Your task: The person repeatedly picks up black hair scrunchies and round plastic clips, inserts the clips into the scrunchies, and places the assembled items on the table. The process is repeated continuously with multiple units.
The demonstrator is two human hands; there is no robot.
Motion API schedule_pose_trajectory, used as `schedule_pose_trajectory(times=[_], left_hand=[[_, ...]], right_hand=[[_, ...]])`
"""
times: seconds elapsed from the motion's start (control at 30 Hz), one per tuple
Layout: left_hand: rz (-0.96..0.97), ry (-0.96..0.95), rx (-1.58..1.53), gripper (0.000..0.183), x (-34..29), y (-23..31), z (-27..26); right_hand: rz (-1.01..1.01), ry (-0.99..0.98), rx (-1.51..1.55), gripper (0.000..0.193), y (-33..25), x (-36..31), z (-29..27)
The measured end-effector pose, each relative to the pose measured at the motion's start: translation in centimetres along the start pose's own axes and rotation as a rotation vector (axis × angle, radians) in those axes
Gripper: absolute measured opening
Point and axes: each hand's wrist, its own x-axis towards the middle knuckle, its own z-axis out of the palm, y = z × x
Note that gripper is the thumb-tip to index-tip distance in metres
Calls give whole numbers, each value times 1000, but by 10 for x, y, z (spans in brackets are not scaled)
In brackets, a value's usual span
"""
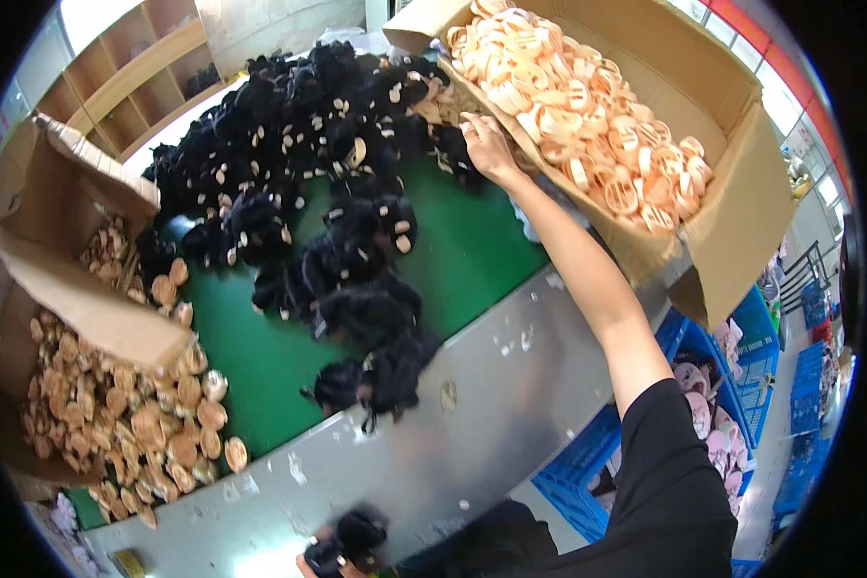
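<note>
At the lower edge my left hand (306, 566) is closed around a small black plush piece (358, 533), which covers most of its fingers. My right arm stretches far forward. My right hand (488, 149) is at the near wall of a large cardboard box, above a small heap of tan pieces (441, 104); its fingers are bent together, and what they hold is too small to make out. Many black plush pieces (270, 111) with pale tabs form a big pile on the green work surface (472, 241), and a line of them (356, 299) runs toward me.
The cardboard box (732, 183) at the right holds peach-coloured plastic frames (588, 116). On the left, an opened carton (87, 299) spills round tan discs (144, 424). A grey metal edge (491, 385) borders the table. Blue crates (578, 482) stand below right.
</note>
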Motion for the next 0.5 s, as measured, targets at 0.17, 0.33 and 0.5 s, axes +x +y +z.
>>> schedule_pose_trajectory(times=[0.17, 0.33, 0.5], left_hand=[[-4, 0, 158, 48, -12, -8, -3], [-74, -73, 245, 51, -6, 15, -14], [-95, -124, 282, 54, 0, 22, -17]], right_hand=[[26, -148, -202, 64, 29, 85, 67], [31, -242, -78, 75, 60, 149, 124], [-139, -297, -134, 53, 102, 158, 129]])
